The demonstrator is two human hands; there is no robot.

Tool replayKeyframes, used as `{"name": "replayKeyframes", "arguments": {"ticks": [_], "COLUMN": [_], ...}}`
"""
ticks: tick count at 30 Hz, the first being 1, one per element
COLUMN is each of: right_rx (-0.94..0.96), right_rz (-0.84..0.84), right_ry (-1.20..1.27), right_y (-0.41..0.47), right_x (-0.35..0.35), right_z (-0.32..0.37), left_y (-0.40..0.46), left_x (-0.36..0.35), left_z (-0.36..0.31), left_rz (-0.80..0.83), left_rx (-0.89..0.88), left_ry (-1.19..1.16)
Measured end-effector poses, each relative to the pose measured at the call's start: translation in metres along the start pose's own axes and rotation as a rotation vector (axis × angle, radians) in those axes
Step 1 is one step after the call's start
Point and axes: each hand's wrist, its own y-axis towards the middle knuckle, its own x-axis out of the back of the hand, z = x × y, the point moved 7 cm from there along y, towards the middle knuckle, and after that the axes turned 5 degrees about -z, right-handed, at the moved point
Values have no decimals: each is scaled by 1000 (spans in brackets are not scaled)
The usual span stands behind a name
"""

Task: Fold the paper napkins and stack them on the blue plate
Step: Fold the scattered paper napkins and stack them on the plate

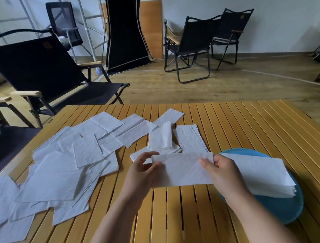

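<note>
Your left hand [140, 173] pinches the left end of a folded napkin [182, 169] with curled fingers [148, 155], and your right hand [220, 171] grips its right end, thumb on top. The napkin hangs just above the slatted tabletop [242, 123]. At 4 o'clock, the blue plate [283, 211] carries a stack of folded napkins [264, 176]. From 9 to 11 o'clock lie loose unfolded napkins [62, 168].

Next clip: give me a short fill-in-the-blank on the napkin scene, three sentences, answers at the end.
1. Both hands, left hand and right hand, hold one folded ____ above the table.
2. The stack of folded napkins rests on a plate coloured ____.
3. The loose unfolded napkins lie to the person's ____.

Answers: napkin; blue; left
</note>
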Motion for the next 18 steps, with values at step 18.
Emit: {"name": "replayKeyframes", "arguments": {"ticks": [18], "right_rx": [38], "right_rz": [-571], "right_ry": [-270], "right_y": [9], "right_x": [170], "right_z": [-29], "left_y": [-1], "left_x": [-169], "left_z": [-26], "left_rz": [6], "left_rx": [-412], "left_ry": [416]}}
